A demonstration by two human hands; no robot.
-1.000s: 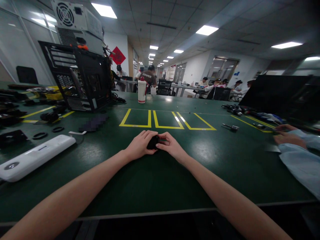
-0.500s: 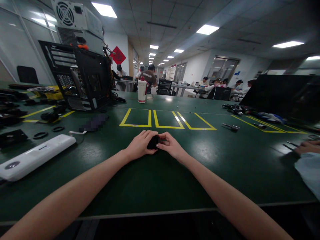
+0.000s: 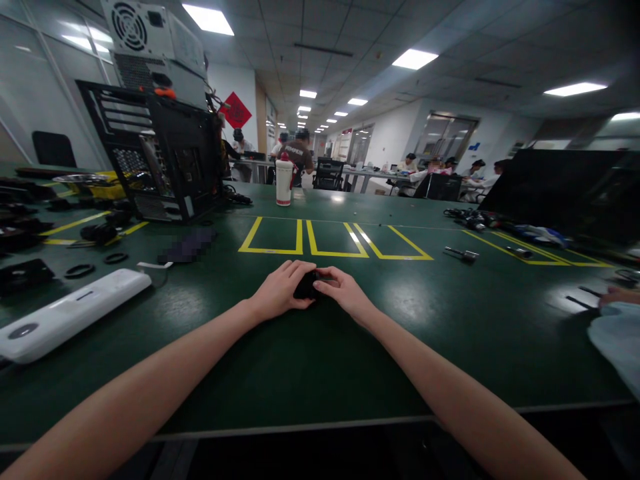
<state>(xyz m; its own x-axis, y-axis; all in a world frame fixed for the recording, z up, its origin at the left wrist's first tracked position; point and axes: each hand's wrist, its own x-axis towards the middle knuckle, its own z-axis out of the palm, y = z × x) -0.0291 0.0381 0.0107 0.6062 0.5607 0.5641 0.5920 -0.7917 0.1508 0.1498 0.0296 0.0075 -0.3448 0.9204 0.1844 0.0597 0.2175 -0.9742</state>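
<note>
Dark green matting covers the table (image 3: 280, 373), marked with yellow outlined boxes (image 3: 333, 239) beyond the hands; the left hand (image 3: 279, 290) and right hand (image 3: 341, 292) meet at the middle of the near table, both resting on the surface and curled around a small black object (image 3: 305, 285); the left fingers wrap over its left side and the right fingertips pinch its right end, so each hand is closed on it; what the object is cannot be told, since the fingers hide most of it; to the left lies a long white device (image 3: 70, 315), with black rings (image 3: 80, 270) just beyond it; farther back on the left stands an open black computer case (image 3: 160, 160) with a pale power supply (image 3: 150, 40) stacked on top; a white bottle (image 3: 284, 182) stands upright past the yellow boxes; a small metal tool (image 3: 463, 253) lies to the right of them; at the right edge another person's hand (image 3: 617, 295) and pale blue sleeve (image 3: 617, 340) rest on the table, well apart from the black object.
</note>
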